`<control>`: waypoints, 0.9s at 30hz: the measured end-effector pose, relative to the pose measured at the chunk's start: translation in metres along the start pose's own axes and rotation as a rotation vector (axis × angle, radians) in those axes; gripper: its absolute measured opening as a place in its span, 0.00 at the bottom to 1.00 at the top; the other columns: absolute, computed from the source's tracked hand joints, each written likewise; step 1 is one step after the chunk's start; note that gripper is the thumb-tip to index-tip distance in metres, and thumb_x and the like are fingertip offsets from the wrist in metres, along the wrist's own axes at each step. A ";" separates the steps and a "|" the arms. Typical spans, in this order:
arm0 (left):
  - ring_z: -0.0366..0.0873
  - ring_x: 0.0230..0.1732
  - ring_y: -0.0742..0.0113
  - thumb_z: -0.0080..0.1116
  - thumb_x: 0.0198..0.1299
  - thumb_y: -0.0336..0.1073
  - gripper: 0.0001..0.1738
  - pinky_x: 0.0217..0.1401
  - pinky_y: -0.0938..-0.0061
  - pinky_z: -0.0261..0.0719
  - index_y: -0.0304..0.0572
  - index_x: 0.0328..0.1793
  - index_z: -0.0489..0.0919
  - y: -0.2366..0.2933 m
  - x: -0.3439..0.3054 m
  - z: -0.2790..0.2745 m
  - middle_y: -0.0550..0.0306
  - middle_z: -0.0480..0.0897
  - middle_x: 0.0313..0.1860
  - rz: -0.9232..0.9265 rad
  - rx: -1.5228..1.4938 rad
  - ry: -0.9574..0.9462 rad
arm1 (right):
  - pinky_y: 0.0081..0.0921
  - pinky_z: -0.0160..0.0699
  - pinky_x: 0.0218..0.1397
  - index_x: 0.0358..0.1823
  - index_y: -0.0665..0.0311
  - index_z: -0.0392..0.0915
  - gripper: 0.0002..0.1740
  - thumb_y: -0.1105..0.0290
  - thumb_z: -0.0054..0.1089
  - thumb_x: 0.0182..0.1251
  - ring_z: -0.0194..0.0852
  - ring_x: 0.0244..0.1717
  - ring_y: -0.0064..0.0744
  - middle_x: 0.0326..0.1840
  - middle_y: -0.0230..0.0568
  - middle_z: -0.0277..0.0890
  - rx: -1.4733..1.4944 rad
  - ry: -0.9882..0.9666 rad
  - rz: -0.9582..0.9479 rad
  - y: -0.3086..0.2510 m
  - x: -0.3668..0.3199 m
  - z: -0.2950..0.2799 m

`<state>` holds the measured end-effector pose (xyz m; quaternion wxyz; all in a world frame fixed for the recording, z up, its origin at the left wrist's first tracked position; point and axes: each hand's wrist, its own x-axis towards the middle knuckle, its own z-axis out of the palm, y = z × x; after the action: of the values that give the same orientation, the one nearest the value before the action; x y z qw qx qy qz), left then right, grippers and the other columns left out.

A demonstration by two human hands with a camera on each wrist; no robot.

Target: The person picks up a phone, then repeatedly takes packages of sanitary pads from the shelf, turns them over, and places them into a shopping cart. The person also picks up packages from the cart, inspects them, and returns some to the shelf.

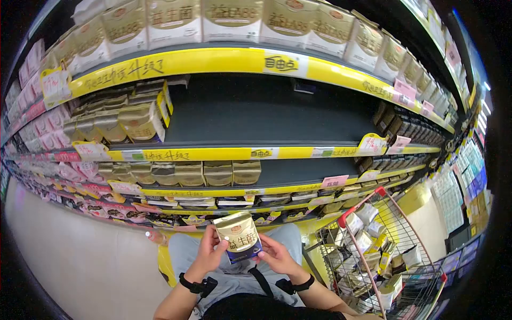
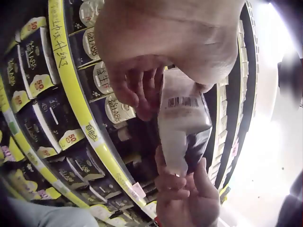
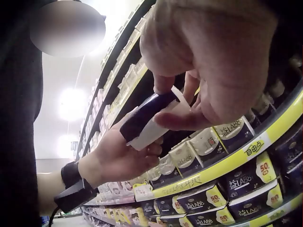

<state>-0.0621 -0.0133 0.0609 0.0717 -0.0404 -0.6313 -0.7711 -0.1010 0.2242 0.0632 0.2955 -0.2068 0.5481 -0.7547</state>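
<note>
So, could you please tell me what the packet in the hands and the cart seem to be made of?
The packet looks like thin, glossy plastic film: it shows soft creases and a sheen, though a coated paper is possible. The cart looks like metal wire, judging by its thin, open grid; its red corners are probably smooth plastic, being thicker and evenly coloured.

Two hands [image 1: 212, 249] — one held packet [image 1: 238, 237], two wristbands [image 1: 198, 286], one cart [image 1: 361, 204], one bottle [image 1: 155, 237]

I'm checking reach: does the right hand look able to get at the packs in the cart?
Probably, though the right hand would have to leave the pack it grips; the cart stands on that side, top seemingly open.
</note>
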 end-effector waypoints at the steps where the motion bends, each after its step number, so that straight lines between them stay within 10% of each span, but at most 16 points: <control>1: 0.74 0.56 0.69 0.60 0.68 0.40 0.28 0.54 0.72 0.75 0.37 0.66 0.62 0.002 0.002 -0.002 0.52 0.75 0.59 -0.049 0.059 -0.029 | 0.28 0.80 0.49 0.78 0.69 0.51 0.34 0.76 0.53 0.74 0.78 0.50 0.28 0.63 0.44 0.73 0.010 0.025 -0.004 -0.001 -0.003 0.000; 9: 0.73 0.64 0.61 0.78 0.50 0.40 0.39 0.68 0.65 0.71 0.40 0.65 0.69 0.042 0.011 0.005 0.51 0.75 0.60 0.047 0.454 -0.165 | 0.26 0.79 0.46 0.73 0.69 0.64 0.28 0.80 0.54 0.72 0.77 0.44 0.27 0.64 0.42 0.70 0.016 0.112 -0.137 0.030 -0.008 -0.024; 19: 0.84 0.48 0.51 0.77 0.47 0.50 0.32 0.50 0.65 0.82 0.41 0.54 0.80 0.153 0.052 -0.008 0.51 0.84 0.48 0.361 1.150 -0.242 | 0.30 0.84 0.52 0.69 0.66 0.69 0.26 0.80 0.57 0.70 0.73 0.63 0.35 0.77 0.48 0.56 -0.321 -0.042 -0.320 -0.029 0.007 -0.011; 24: 0.82 0.56 0.50 0.77 0.48 0.38 0.33 0.58 0.64 0.79 0.40 0.60 0.77 0.238 0.101 -0.035 0.45 0.82 0.55 0.543 1.115 -0.041 | 0.23 0.80 0.52 0.56 0.66 0.82 0.14 0.74 0.61 0.71 0.83 0.46 0.27 0.47 0.41 0.86 -0.347 -0.002 -0.155 0.001 -0.005 -0.015; 27: 0.79 0.59 0.48 0.75 0.51 0.36 0.32 0.63 0.62 0.75 0.41 0.63 0.76 0.271 0.128 -0.044 0.46 0.82 0.56 0.651 1.210 0.010 | 0.24 0.80 0.51 0.53 0.67 0.83 0.12 0.73 0.60 0.71 0.83 0.44 0.25 0.44 0.40 0.87 -0.226 -0.017 -0.158 0.014 -0.009 -0.008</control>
<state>-0.1431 -0.1164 0.3342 0.3127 -0.1774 -0.9062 -0.2225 -0.0962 0.2325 0.0478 0.2145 -0.2879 0.6091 -0.7072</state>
